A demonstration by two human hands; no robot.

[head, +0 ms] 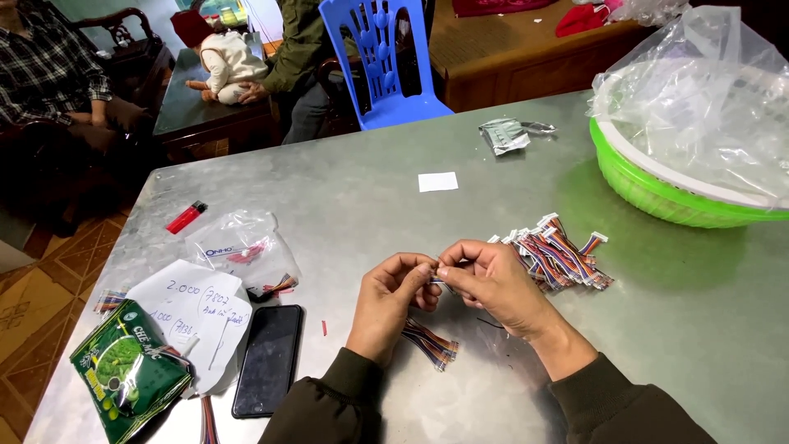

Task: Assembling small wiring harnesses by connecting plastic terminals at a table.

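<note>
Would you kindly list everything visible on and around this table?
table: one, grey metal
wire harness: one, multicoloured, between both hands
harness pile: one, multicoloured, right of hands
basket: one, green, far right, plastic-lined
phone: one, black, near left
lighter: one, red, left
green packet: one, near left corner
paper note: one, white, left
clear bag: one, left
chair: one, blue, behind table
left hand: pinching harness
right hand: pinching harness
</note>
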